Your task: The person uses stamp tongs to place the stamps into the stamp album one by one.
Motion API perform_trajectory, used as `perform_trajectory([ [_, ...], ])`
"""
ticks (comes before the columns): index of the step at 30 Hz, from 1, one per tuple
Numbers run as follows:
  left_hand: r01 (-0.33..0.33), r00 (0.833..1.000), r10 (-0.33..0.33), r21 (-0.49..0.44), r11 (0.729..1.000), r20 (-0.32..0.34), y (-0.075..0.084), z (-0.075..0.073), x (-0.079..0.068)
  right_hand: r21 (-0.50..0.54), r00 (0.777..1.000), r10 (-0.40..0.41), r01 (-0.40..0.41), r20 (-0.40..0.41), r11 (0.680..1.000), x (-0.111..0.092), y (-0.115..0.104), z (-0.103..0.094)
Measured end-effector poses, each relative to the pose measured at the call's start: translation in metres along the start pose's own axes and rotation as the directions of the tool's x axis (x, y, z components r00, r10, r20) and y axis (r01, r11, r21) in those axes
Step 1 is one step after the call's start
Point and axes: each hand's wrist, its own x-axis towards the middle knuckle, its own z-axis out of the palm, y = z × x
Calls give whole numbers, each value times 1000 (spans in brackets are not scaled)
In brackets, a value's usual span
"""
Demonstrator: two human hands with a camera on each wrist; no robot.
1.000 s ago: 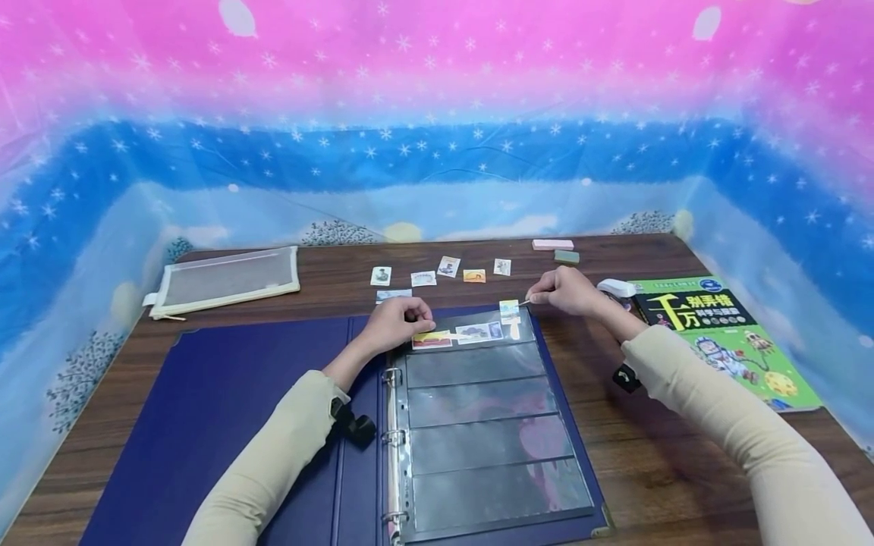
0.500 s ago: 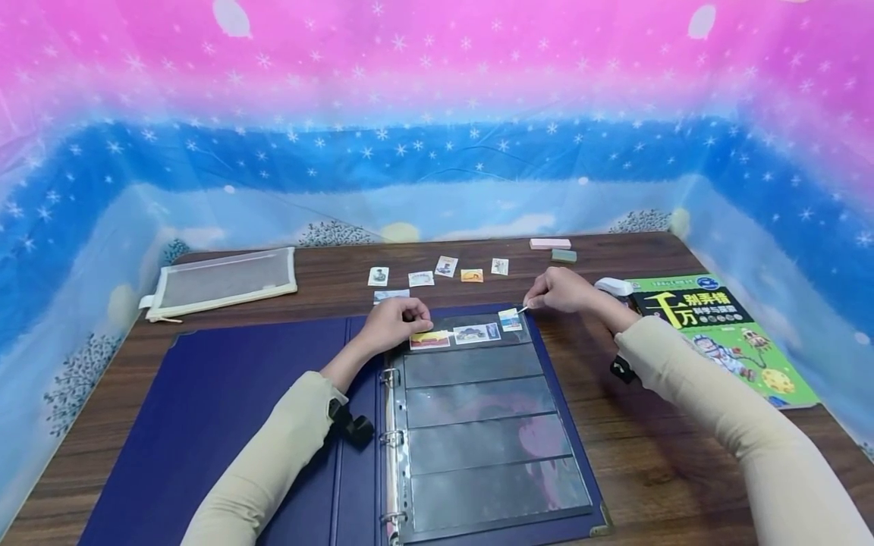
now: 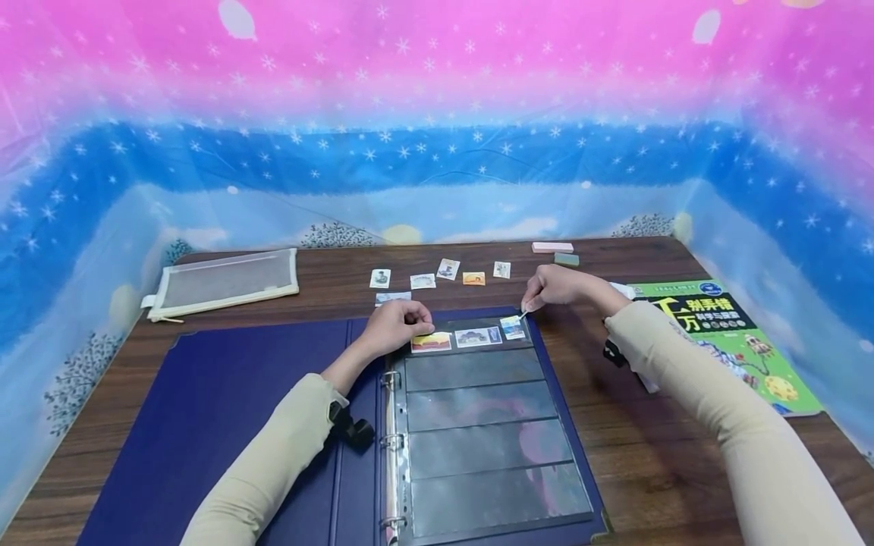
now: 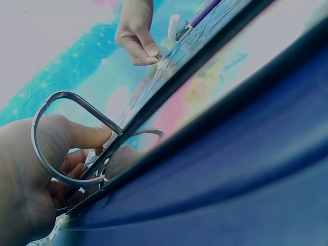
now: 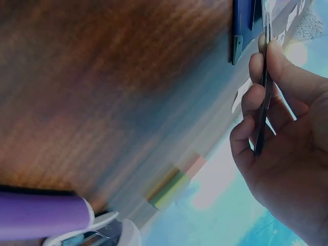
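Observation:
A dark blue ring binder lies spread on the table, with a clear pocket page on its rings. My left hand pinches the page's top left corner between thumb and fingers, beside a ring in the left wrist view. My right hand grips thin, dark tweezers, their tips at a small blue and yellow stamp at the right end of the top pocket row. Left of that stamp sit a grey stamp and a red and yellow stamp.
Several loose stamps lie beyond the binder. A mesh zip pouch rests at the back left. Pink and green blocks lie at the back right. A green book is on the right, near a purple item.
The blue and yellow stamp has moved down into the top row, beside the grey stamp. My right hand has shifted slightly left with the tweezers; my left hand stays at the page corner.

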Motion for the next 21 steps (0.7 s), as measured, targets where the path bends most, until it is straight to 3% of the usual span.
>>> perform_trajectory([
  [14, 8, 1000, -8, 21, 1000, -9, 2, 0, -1, 16, 996, 25, -27, 81, 1000, 7, 1, -5],
  [21, 2, 1000, -2, 20, 1000, -12, -1, 1, -1, 41, 995, -9, 5, 104, 999, 8, 1, -8],
])
